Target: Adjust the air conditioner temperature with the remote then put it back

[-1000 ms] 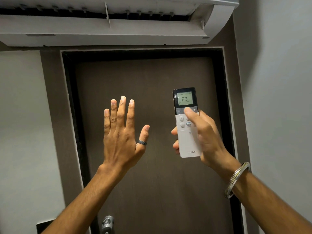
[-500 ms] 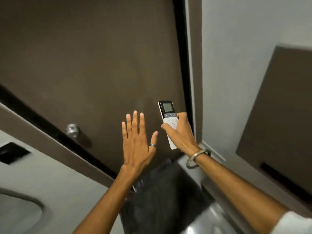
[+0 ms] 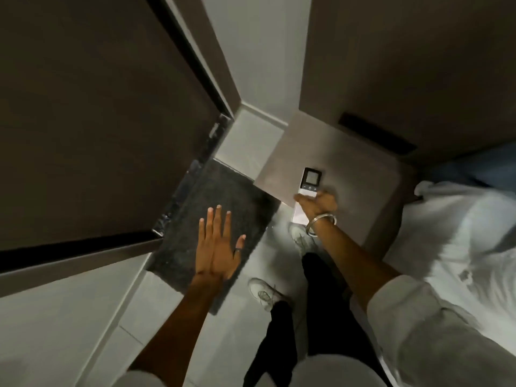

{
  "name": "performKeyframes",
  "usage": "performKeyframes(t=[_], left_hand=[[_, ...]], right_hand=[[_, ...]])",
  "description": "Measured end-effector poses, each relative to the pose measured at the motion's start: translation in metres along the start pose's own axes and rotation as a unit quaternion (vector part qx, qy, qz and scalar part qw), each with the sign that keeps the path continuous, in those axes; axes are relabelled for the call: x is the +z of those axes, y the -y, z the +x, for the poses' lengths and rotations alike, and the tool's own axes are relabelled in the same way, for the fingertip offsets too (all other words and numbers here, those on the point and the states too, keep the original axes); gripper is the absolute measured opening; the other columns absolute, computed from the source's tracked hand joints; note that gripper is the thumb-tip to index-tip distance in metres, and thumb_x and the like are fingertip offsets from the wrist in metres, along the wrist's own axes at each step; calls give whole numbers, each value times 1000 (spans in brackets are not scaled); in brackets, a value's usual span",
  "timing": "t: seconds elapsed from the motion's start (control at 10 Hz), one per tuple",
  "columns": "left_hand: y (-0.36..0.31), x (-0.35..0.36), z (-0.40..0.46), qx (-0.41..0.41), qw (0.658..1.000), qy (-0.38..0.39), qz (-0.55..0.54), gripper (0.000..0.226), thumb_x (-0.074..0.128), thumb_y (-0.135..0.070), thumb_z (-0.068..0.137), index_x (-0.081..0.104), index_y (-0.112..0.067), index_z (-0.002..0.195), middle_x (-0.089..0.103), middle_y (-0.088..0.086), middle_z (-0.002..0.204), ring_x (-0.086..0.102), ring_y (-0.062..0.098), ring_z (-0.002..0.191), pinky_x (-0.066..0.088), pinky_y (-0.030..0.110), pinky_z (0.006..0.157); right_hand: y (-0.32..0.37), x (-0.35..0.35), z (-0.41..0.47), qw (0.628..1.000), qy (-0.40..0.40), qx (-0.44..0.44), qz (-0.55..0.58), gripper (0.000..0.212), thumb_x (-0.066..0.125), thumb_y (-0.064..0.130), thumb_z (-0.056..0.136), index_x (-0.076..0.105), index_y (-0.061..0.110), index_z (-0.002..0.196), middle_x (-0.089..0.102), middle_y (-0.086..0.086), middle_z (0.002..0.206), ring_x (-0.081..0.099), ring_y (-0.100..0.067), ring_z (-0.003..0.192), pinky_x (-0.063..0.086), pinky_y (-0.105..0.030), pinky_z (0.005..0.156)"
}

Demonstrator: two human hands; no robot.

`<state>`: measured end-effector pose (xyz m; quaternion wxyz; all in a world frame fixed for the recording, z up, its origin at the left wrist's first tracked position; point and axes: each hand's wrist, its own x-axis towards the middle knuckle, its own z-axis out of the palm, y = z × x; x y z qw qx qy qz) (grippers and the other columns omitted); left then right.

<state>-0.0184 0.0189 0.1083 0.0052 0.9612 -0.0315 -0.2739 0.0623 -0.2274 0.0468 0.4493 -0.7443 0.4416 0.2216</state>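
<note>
The white remote (image 3: 309,185) with a dark screen end is gripped in my right hand (image 3: 318,203), which holds it low over the near left corner of a grey-brown bedside table (image 3: 349,169). I cannot tell whether the remote touches the tabletop. My left hand (image 3: 219,243) is flat and open with fingers spread, holding nothing, hovering over the dark doormat. A ring sits on its thumb and a metal bangle on my right wrist. The air conditioner is out of view.
A dark doormat (image 3: 234,196) lies on the pale tiled floor before a dark brown door (image 3: 97,107). A bed with white bedding (image 3: 460,247) fills the right side. My legs and white shoes (image 3: 264,291) stand between mat and bed.
The view has swung down from the air conditioner and door to the floor. My right hand has lowered the remote from pointing upward to just over the bedside table. My left hand stays open.
</note>
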Motion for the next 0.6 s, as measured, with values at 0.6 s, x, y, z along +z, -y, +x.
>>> performKeyframes(t=[0.6], left_hand=[[-10,143,121,7,999,23,-45,74,29,-54,105,18,-10,164,0,19,173,-9,34,160,1,51,131]], right_hand=[[-98,116,204,982,-163,59,-73,78,76,54,81,59,2,136,64,-17,135,65,-35,119,54,-40,93]])
